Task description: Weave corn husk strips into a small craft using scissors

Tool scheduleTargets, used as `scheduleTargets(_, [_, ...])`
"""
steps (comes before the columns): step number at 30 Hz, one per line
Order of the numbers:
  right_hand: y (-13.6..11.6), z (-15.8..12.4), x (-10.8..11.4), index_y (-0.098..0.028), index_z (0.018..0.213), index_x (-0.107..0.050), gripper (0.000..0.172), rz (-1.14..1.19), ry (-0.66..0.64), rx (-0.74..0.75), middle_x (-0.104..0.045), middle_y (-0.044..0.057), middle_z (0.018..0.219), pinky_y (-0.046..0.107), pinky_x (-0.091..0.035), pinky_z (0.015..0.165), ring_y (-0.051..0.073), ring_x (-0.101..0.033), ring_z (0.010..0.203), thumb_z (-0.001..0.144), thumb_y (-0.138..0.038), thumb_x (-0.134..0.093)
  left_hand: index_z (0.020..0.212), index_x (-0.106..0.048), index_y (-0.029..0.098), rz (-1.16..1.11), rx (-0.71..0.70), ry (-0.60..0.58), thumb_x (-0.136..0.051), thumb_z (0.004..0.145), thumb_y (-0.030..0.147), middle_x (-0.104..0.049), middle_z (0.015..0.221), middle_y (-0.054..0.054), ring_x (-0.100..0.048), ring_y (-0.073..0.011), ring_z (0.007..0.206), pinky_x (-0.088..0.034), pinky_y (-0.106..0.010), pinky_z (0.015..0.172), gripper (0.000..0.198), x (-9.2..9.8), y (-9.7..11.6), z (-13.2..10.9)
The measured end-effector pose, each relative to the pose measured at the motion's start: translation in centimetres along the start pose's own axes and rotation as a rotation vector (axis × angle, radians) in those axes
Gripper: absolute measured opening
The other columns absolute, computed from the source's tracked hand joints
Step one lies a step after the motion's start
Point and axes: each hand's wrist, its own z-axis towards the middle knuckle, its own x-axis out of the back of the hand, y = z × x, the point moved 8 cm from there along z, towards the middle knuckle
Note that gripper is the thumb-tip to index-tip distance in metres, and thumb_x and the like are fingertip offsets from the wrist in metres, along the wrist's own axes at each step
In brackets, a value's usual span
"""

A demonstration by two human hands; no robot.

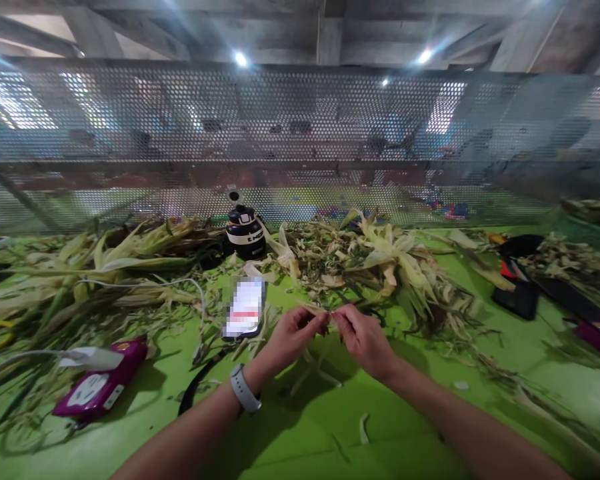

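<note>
Over the green table, my left hand (300,333) is closed in a pinch on a thin strip of corn husk (311,307). My right hand (361,337) pinches close beside it, fingertips almost meeting the left ones. What lies between the right fingers is too small to make out. Pale narrow husk strips (314,373) show below the hands. A grey watch band circles my left wrist. Just behind the hands spreads a heap of shredded and whole corn husks (325,257).
A lit phone (245,307) lies left of my hands, with a dark bottle (245,230) behind it. At the left is a purple power bank (105,380) with a white cable, near more husks (130,253). A dark phone (515,297) rests at right. A perforated metal screen (300,140) stands behind.
</note>
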Motion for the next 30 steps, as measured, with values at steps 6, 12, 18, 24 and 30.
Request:
scheduleTargets(6, [0.4,-0.1,-0.6,-0.019,0.084,-0.058,0.038,-0.047,-0.010,-0.006,-0.062,0.002,0.060,0.022,-0.040,0.052,0.014,-0.058,0.050,0.099,-0.040,-0.030,0.077,-0.064,0.014,0.066,-0.012,-0.043,-0.056,0.082,0.050,-0.067,0.073,-0.005,-0.058,-0.0158,0.069,-0.049,-0.027,0.066,0.037,-0.2,-0.2,-0.4])
scheduleTargets(12, [1.0,0.7,-0.5,-0.019,0.088,-0.059,0.031,0.091,-0.180,-0.029,-0.065,0.002,0.065,0.023,-0.044,0.056,0.015,-0.062,0.057,0.097,-0.040,-0.037,0.085,-0.063,0.014,0.079,-0.036,-0.069,-0.052,0.085,0.046,-0.066,0.079,-0.006,-0.059,-0.0167,0.074,-0.049,-0.029,0.072,0.034,-0.3,-0.5,-0.3])
scheduleTargets(18, [1.8,0.3,-1.3,-0.020,0.091,-0.052,0.022,0.371,-0.314,-0.173,-0.066,0.002,0.070,0.023,-0.049,0.052,0.015,-0.064,0.057,0.095,-0.038,-0.039,0.091,-0.058,0.017,0.013,-0.031,-0.125,-0.049,0.087,0.046,-0.063,0.084,-0.004,-0.058,-0.0162,0.078,-0.048,-0.028,0.072,0.031,-0.7,-0.4,-0.6])
scheduleTargets(24, [1.1,0.6,-0.8,-0.018,0.088,-0.055,0.021,0.301,-0.293,-0.103,-0.065,0.003,0.074,0.025,-0.047,0.060,0.015,-0.060,0.064,0.093,-0.034,-0.042,0.092,-0.053,0.018,0.060,-0.061,-0.181,-0.042,0.091,0.044,-0.058,0.083,-0.003,-0.055,-0.0156,0.076,-0.048,-0.028,0.071,0.028,-0.9,-0.2,-0.5])
scheduleTargets(30, [0.1,0.8,-0.3,-0.017,0.082,-0.057,0.021,0.138,-0.298,0.037,-0.059,0.002,0.073,0.023,-0.039,0.061,0.014,-0.052,0.066,0.091,-0.031,-0.045,0.086,-0.050,0.020,0.280,-0.113,-0.198,-0.037,0.092,0.034,-0.055,0.076,-0.002,-0.051,-0.0154,0.069,-0.047,-0.029,0.068,0.020,-1.1,0.2,-0.7])
